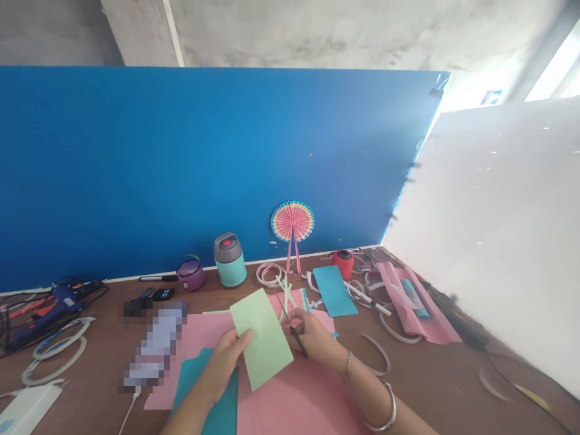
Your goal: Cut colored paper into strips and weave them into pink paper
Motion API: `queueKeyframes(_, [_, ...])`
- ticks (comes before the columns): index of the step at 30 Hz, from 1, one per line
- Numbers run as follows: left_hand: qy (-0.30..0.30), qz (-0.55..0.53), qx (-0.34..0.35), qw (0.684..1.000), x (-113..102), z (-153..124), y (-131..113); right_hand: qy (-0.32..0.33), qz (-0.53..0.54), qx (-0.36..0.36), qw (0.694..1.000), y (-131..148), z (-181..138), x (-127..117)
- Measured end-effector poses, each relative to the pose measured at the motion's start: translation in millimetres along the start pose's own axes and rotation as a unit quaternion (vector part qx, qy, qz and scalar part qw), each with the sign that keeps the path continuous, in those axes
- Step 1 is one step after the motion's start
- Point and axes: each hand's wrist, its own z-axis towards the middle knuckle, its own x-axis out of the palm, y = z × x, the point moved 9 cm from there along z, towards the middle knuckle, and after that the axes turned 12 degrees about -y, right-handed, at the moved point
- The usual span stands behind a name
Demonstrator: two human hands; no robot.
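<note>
My left hand [231, 356] pinches the left edge of a light green sheet of paper [261, 341], thumb on top, holding it tilted over the table. In my right hand [308, 335] is a pair of scissors [299, 343]; a black handle shows below the fingers and the blades point up and away, beside the sheet's right edge. Several narrow pale green paper strips [286, 293] lie just beyond that hand. Underneath are pink sheets [294, 405] and a teal sheet [226, 399]. Whether the blades touch the green sheet, I cannot tell.
A pink pleated paper fan [292, 223] leans on the blue partition [181, 157]. Along the back stand a turquoise flask [230, 263], a purple pot [190, 275] and a red round object [343, 264]. A blue glue gun [54, 308] and a pixelated phone-like shape [156, 347] lie left.
</note>
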Motion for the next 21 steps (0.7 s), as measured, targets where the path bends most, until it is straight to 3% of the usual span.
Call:
queueKeyframes(5, [-0.095, -0.061, 0.016, 0.993, -28, 12, -1, -0.085, 0.031, -0.050, 0.995, 20, 6, -35])
queueKeyframes(9, [-0.138, -0.071, 0.026, 0.988, -42, 17, 0, -0.190, -0.072, -0.083, 0.976, 27, 8, -73])
queueKeyframes(15, [-0.155, -0.057, 0.031, 0.986, -44, 16, -6, -0.318, -0.346, -0.152, 0.870, 42, 4, -108])
queueKeyframes(18, [-0.191, -0.040, 0.053, 0.979, -51, 14, -13, -0.334, -0.396, -0.126, 0.846, 36, 7, -116])
queueKeyframes(21, [-0.248, 0.005, 0.086, 0.965, -65, 14, -21, -0.338, -0.381, -0.049, 0.859, 20, 12, -126])
